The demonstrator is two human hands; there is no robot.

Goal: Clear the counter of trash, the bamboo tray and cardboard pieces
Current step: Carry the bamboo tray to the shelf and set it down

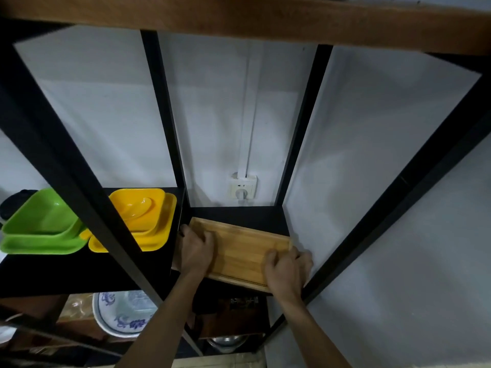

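Observation:
The bamboo tray [239, 249] is a flat rectangular wooden tray with a raised rim. It lies on the black shelf [239, 213] of a narrow bay in a black metal rack, with its near edge sticking out over the shelf front. My left hand [195, 251] grips its left end, fingers curled over the rim. My right hand [288, 269] grips its near right corner. Both forearms reach up from the bottom of the view. No trash or cardboard pieces show here.
Stacked green dishes [42, 227] and yellow dishes [140, 219] sit on the shelf to the left. A black upright [164, 123] separates that bay. A wall socket [243, 187] is behind the tray's shelf. Below are a blue-patterned bowl [119, 312] and a metal bowl [225, 341].

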